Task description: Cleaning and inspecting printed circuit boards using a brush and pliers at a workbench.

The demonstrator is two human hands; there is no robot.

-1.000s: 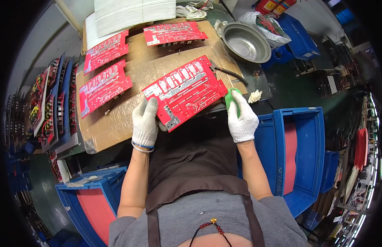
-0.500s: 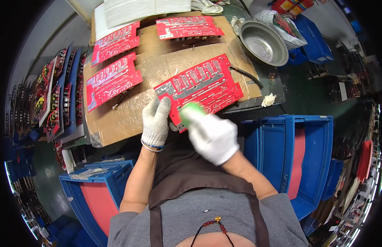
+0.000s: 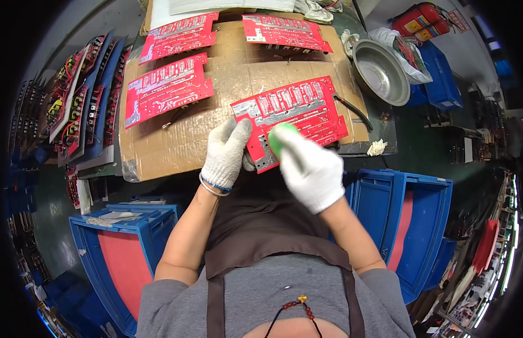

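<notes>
A red circuit board (image 3: 323, 122) with silvery solder tracks is tilted at the near edge of the cardboard-covered bench. My left hand (image 3: 226, 149), in a pale knit glove, grips its left edge, thumb on top and fingers partly hidden beneath. In my white-gloved right hand (image 3: 315, 174) is a rounded green thing (image 3: 277, 141), held against the board's lower left part. Motion blurs it, and its kind cannot be made out. Three similar boards lie farther back: a lower left board (image 3: 168, 90), an upper left board (image 3: 179, 38) and a top right board (image 3: 286, 34).
Cardboard (image 3: 227, 79) covers the bench. A metal basin (image 3: 379, 73) stands at its right, near a pale crumpled lump (image 3: 377, 147). Blue crates flank me, a left crate (image 3: 140, 225) and a right crate (image 3: 424, 186). Upright boards (image 3: 81, 112) fill a rack at left.
The whole scene sits slightly farther right and higher in the picture. My right hand and the green thing have shifted a little up and right over the board; my left hand keeps its grip.
</notes>
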